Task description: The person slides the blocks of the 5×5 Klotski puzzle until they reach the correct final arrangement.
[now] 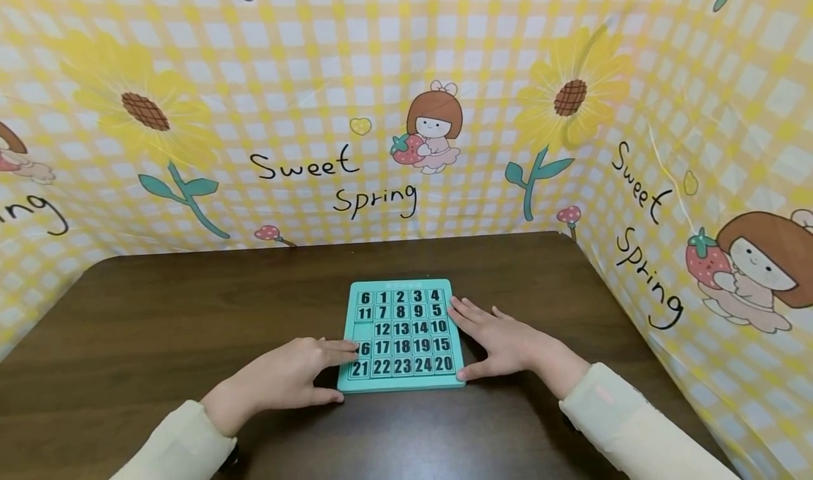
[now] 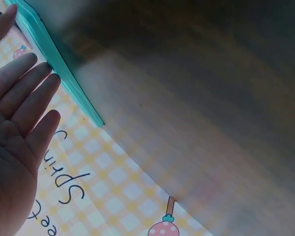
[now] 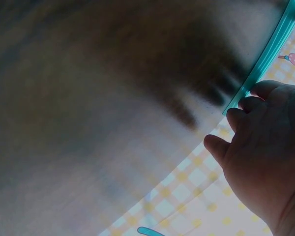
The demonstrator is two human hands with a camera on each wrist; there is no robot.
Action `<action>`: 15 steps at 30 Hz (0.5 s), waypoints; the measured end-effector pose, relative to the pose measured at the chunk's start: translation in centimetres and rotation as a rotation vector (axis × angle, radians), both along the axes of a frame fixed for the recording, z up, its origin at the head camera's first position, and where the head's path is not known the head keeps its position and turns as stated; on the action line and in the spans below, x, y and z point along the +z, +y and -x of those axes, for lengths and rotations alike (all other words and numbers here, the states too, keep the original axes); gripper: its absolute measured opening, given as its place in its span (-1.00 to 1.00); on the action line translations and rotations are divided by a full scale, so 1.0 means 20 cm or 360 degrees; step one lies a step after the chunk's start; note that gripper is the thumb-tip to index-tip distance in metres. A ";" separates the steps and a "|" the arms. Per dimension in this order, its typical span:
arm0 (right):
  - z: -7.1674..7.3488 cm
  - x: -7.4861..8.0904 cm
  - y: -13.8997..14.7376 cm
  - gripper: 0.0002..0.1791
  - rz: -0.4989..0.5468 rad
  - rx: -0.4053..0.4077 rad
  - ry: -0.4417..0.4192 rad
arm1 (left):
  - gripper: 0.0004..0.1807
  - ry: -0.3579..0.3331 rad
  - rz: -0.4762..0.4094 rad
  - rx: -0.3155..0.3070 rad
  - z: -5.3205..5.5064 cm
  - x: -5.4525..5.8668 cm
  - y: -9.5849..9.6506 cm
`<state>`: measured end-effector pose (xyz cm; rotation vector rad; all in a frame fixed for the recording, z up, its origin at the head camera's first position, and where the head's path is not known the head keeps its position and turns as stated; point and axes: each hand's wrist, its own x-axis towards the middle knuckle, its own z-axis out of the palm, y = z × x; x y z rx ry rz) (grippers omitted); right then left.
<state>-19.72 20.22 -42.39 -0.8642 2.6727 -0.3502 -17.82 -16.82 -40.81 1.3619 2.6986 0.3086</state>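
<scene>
A turquoise sliding number puzzle (image 1: 406, 383) lies flat on the table, its numbered tiles facing up. The gap among the tiles is at the left end of the third row, under tile 11 and left of tile 12. My left hand (image 1: 288, 374) is at the puzzle's left side, fingertips over the frame by tile 16, partly covering it, thumb at the lower left corner. On the opposite side my right hand (image 1: 508, 342) has its fingers spread along the right edge and its thumb by the lower right corner. Both wrist views show the frame's side edge (image 2: 71, 81) beside extended fingers.
The dark brown wooden table (image 1: 190, 310) carries the puzzle near its middle. A yellow checked cloth (image 1: 305, 99) with sunflowers, cartoon figures and lettering stands as a wall behind the table and along its right side.
</scene>
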 end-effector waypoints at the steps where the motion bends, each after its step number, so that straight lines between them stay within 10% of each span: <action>1: 0.00 0.00 0.00 0.19 -0.0001 0.0002 0.0003 | -0.41 0.0004 -0.0010 0.0006 0.00 0.00 0.00; 15: 0.00 0.01 0.00 0.18 -0.0002 0.0000 -0.0005 | 0.09 -0.0132 -0.0027 0.0117 0.17 0.00 -0.02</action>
